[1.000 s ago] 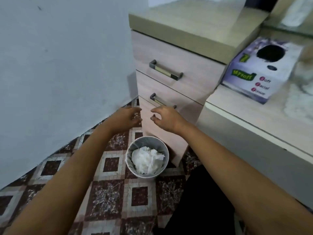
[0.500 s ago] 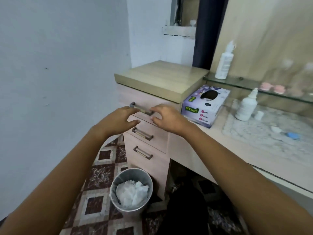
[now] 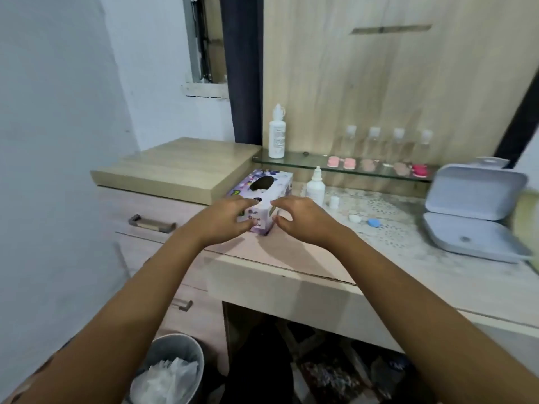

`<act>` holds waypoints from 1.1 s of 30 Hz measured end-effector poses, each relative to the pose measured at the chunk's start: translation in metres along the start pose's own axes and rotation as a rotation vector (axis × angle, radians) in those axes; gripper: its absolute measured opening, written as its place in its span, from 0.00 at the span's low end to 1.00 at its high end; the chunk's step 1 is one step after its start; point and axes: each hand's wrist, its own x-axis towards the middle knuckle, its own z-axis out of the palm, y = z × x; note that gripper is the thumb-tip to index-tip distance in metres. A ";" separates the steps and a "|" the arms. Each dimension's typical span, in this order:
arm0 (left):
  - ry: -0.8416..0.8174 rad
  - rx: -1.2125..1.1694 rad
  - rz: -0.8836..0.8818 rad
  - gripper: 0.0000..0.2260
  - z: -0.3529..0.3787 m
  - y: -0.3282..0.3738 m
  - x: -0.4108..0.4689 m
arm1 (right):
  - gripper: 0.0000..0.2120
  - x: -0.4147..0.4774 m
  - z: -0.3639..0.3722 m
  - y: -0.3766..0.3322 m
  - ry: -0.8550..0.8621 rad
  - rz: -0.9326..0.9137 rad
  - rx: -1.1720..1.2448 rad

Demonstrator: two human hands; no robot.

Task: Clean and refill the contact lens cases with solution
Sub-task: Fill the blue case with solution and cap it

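L hand and R hand side by side over front of counter, fingers loosely bent, nothing gripped in either. Tissue box right behind L fingertips (touching or not: cannot tell), dark oval slot on top.

Just beyond R hand: small solution bottle, white, upright. Small white cap beside it, on the far side from the hands.

Further out to R of R hand, on patterned mat: white lens case cup and blue lid, close together; contents too blurred to tell.

Up behind both hands, glass shelf: tall white bottle at L end, row of lens cases in pink and brownish tones plus one magenta, four clear bottles w/ white caps behind them.

Far R of R hand: grey hinged box, lid propped up.

Below L forearm, on floor: grey bin w/ crumpled white tissue inside.
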 end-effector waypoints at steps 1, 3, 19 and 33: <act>-0.006 0.002 0.022 0.22 0.006 0.010 0.008 | 0.19 -0.008 -0.005 0.011 0.004 0.023 -0.014; -0.023 0.000 0.069 0.22 0.017 0.030 0.023 | 0.19 -0.023 -0.013 0.030 0.017 0.072 -0.031; -0.127 -0.150 0.270 0.21 0.104 0.125 0.100 | 0.19 -0.094 -0.034 0.139 0.078 0.380 -0.044; -0.101 -0.105 0.256 0.22 0.140 0.118 0.130 | 0.20 -0.090 0.001 0.169 0.146 0.496 -0.016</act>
